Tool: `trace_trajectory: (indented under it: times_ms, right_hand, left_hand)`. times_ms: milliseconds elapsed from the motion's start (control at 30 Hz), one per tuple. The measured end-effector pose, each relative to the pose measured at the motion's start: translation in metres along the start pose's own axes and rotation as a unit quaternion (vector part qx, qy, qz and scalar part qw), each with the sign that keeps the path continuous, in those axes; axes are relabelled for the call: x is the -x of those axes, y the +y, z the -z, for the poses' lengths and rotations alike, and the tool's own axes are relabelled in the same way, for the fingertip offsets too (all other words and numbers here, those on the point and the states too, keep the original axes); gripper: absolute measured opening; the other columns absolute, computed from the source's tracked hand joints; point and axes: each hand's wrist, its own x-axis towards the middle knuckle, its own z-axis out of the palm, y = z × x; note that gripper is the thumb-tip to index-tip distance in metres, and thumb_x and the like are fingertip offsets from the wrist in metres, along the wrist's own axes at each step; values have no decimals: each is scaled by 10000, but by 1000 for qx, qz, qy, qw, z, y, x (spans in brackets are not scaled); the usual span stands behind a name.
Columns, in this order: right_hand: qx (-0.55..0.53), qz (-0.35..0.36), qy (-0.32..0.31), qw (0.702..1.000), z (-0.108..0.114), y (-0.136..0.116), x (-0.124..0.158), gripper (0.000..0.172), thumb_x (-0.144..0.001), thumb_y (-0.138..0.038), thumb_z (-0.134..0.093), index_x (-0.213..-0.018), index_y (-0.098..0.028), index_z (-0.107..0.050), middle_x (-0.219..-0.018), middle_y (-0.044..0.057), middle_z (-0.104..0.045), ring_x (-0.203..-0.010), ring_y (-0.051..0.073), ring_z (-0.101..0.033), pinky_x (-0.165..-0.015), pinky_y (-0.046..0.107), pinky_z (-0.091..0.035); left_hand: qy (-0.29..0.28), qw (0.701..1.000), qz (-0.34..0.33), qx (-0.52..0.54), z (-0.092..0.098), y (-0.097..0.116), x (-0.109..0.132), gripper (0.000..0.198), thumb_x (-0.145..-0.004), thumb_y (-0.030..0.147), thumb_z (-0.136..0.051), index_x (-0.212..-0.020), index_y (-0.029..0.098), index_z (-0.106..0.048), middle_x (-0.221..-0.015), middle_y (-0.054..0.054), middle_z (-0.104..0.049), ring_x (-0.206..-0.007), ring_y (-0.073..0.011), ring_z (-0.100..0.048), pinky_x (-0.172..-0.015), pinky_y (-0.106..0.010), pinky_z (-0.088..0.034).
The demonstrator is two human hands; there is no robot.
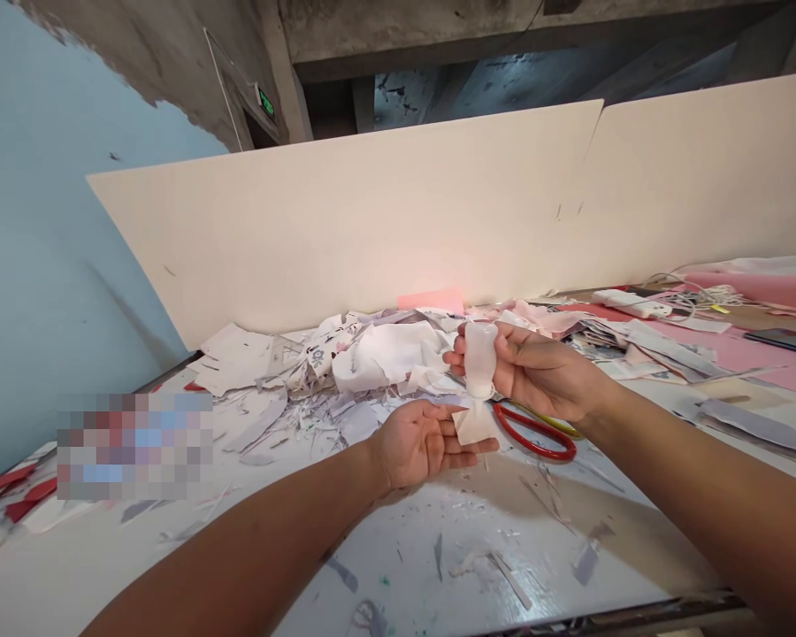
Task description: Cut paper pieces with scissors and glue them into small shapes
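Note:
My right hand (pixel 537 372) is closed around a small translucent white squeeze bottle (pixel 480 358), held upside down with its nozzle pointing down. The nozzle meets a small white paper piece (pixel 476 426) that rests on the fingertips of my left hand (pixel 419 442). That hand lies palm up with its fingers stretched out just above the table. Red-handled scissors (pixel 537 431) lie on the table right behind the paper piece, below my right hand.
A heap of white paper and cloth scraps (pixel 371 363) covers the table behind my hands. Small offcuts litter the white tabletop (pixel 438 548) in front. A tall cream board (pixel 438 212) walls the back. Pink sheets (pixel 756 354), cables and a dark phone (pixel 786 341) lie at right.

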Motion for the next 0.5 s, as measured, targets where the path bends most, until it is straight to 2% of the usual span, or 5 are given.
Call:
trace_trajectory:
  times_ms: [133,333,500]
  right_hand:
    - [12,41,3,999,-2,3,0,118,-726,-171,-600,-843,-172,-613,-844,29,-671,-874,172,-613,-831,296,-473]
    - [28,34,18,999,-5,12,-2,123,-713,-181,-627,-832,-181,-597,-796,16,-662,-807,149,-621,-784,278,-474]
    - [31,46,13,998,1,14,-4,70,-794,-183,-534,-839,-182,-588,-842,27,-657,-859,139,-600,-796,264,-455]
  left_hand:
    - [0,1000,3,5,-2,0,0,365,-723,265,-426,-995,46,-534,-1008,-161,-604,-981,-285,-555,-828,-343,-359]
    - [-18,1000,-4,13,0,-1,0,427,-784,406,-368,-955,58,-548,-992,-174,-611,-1024,-304,-524,-829,-355,-338]
    - [-19,1000,-5,11,0,0,1,502,-788,445,-360,-1026,31,-514,-1069,-207,-563,-1055,-324,-494,-827,-358,-334]
